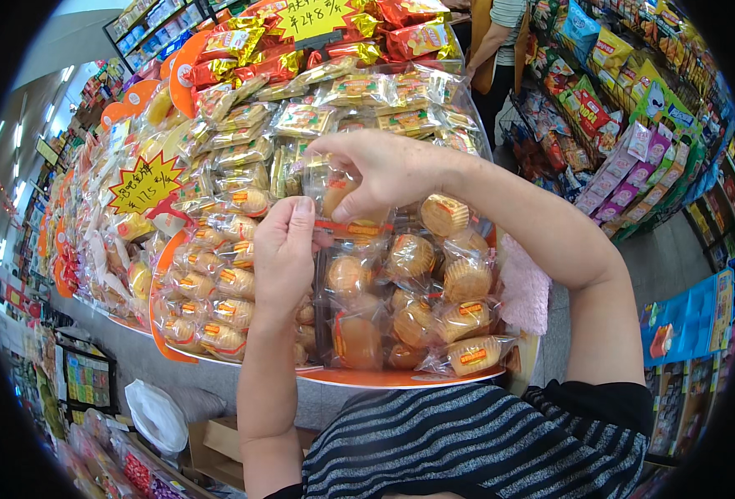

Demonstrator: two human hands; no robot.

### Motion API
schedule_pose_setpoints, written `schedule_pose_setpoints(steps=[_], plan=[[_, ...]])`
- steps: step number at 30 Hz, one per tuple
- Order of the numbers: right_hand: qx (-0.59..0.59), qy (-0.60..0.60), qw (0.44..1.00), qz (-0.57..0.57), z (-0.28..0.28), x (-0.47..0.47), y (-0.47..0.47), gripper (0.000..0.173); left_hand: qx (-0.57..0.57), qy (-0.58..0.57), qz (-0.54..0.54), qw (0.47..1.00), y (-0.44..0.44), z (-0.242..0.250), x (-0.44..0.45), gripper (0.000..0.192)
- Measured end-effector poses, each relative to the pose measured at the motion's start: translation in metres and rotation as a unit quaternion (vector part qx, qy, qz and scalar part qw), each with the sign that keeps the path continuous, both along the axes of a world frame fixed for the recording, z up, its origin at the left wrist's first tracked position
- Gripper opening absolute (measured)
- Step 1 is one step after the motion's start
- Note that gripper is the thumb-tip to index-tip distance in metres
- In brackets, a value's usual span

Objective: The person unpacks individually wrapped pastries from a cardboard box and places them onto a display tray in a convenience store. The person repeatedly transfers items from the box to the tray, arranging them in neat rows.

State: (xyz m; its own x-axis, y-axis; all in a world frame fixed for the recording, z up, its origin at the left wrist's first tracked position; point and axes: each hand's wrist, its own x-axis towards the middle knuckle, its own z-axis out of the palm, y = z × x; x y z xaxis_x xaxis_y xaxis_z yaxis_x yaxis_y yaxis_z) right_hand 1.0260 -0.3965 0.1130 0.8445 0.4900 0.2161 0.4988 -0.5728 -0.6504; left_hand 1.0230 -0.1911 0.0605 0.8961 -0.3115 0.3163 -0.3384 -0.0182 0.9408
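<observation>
Both my hands are over a display of individually wrapped small cakes. My left hand [285, 252] pinches the edge of a clear plastic wrapper with a red strip between thumb and fingers. Above and to its right, my right hand [367, 171] curls over the same wrapped cake [336, 190], its thumb at the front of the wrapper; part of the cake is hidden by the fingers. Wrapped round cakes [410, 257] lie below my right hand. More wrapped cakes [235, 284] are stacked left of my left wrist. Flat wrapped biscuits [305, 118] lie just beyond the hands.
Red and gold packets [417, 38] and a yellow price sign [314, 19] stand at the back. Another yellow sign [146, 183] is at left. A pink cloth [525, 287] hangs at the right edge. A person [498, 37] stands beyond. A cardboard box [218, 449] sits below.
</observation>
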Motion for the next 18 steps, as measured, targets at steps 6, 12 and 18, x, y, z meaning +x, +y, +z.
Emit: schedule_pose_setpoints(steps=[6,12,18], plan=[[0.023,0.042,0.998,0.027,0.0,-0.001,0.0,0.07,-0.005,-0.03,0.054,0.998,-0.001,0.01,-0.007,0.027],[0.048,0.035,0.998,0.031,0.0,0.0,0.0,0.063,-0.041,-0.061,0.07,0.995,0.004,0.003,-0.003,0.021],[0.057,0.045,0.997,0.002,0.002,-0.005,0.001,0.063,-0.068,-0.084,0.073,0.991,0.001,-0.006,0.003,0.021]])
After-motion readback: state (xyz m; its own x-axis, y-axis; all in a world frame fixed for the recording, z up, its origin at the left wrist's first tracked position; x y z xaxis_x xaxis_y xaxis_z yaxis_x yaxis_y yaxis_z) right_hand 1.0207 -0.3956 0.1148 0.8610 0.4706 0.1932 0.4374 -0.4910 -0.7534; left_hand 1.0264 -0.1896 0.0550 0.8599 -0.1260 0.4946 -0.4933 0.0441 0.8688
